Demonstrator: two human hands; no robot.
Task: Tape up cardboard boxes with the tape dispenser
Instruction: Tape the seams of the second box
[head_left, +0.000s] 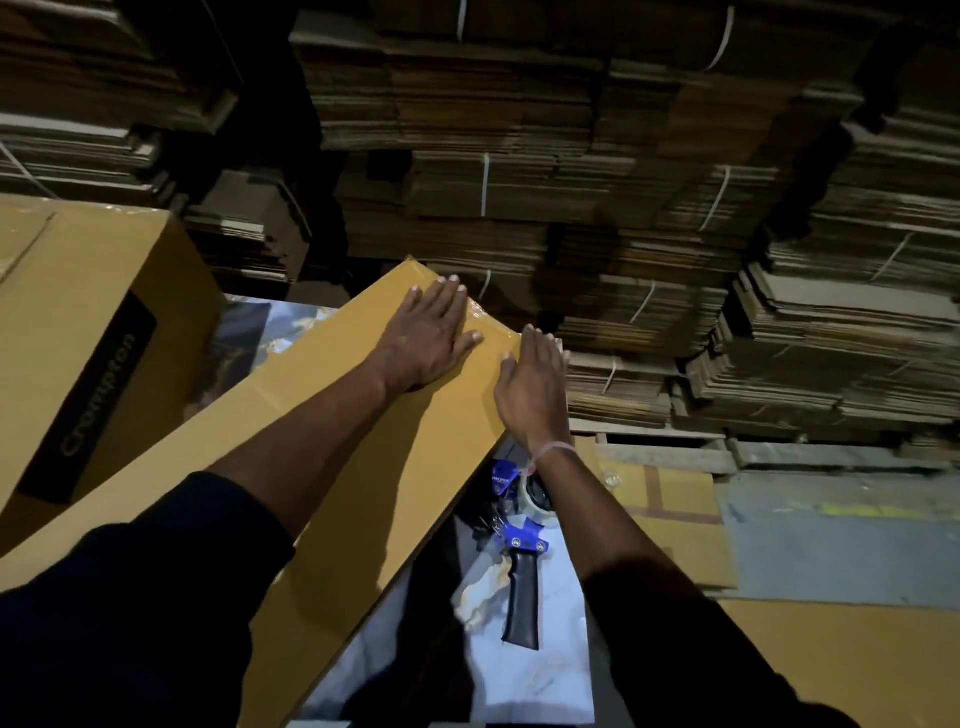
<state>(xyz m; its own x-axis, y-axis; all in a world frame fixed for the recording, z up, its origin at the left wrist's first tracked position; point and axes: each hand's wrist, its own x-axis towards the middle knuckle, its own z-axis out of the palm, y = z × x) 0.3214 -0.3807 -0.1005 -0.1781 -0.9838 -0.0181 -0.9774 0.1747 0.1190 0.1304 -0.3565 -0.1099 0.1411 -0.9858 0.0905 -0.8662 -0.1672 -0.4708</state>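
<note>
Fingers straight on both hands – left hand and right hand press long yellow-brown cardboard box (far end); blue black-handled tape dispenser on table's right edge.

Matt cardboard box, glossy tape

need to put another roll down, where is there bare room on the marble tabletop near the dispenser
Bare white marble tabletop lies beside the black handle of the blue tape dispenser, toward the near edge. Crowded at left, where the long yellow cardboard box under both hands covers it.
</note>
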